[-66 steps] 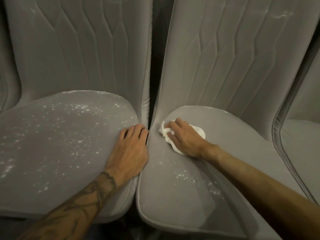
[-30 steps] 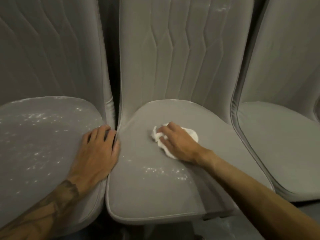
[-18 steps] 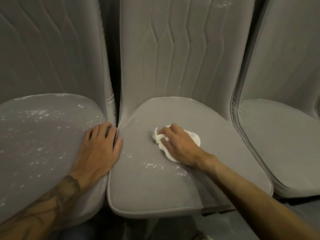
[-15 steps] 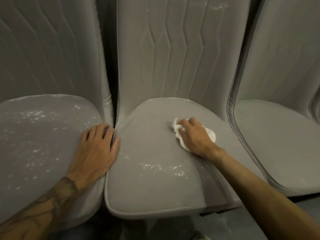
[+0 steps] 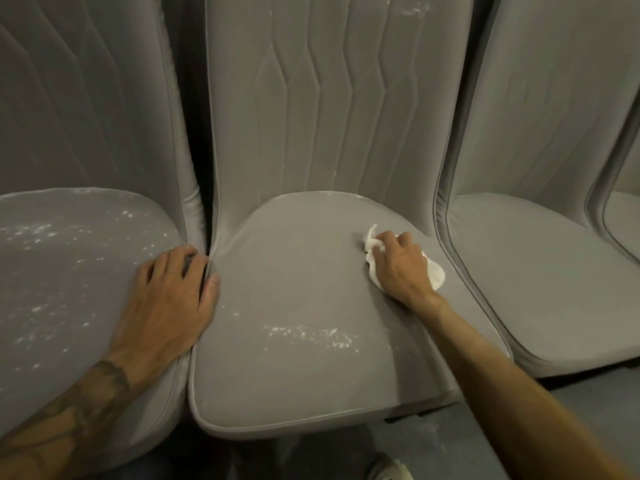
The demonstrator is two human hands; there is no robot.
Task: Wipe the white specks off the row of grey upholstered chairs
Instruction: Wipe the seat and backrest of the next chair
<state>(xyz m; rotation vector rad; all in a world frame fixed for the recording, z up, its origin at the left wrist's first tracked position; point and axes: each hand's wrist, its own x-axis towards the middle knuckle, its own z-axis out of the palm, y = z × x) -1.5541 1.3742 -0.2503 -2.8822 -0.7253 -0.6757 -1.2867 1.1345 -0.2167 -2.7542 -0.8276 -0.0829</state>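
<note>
Three grey upholstered chairs stand side by side across the frame, with a sliver of a fourth chair (image 5: pixel 627 220) at the far right edge. A person's two hands are well apart. The left hand (image 5: pixel 169 299) lies flat, fingers loosely spread, on the right edge of the left chair (image 5: pixel 69 289) at lower left. The right hand (image 5: pixel 398 268) curls over one white cloth (image 5: pixel 434 276), pressing it to the right part of the middle chair (image 5: pixel 294 382) seat. One band of white specks (image 5: pixel 311 336) crosses that seat at lower centre, and many more scatter over the left seat. The right chair (image 5: pixel 536 271) shows a plain grey seat.
</note>
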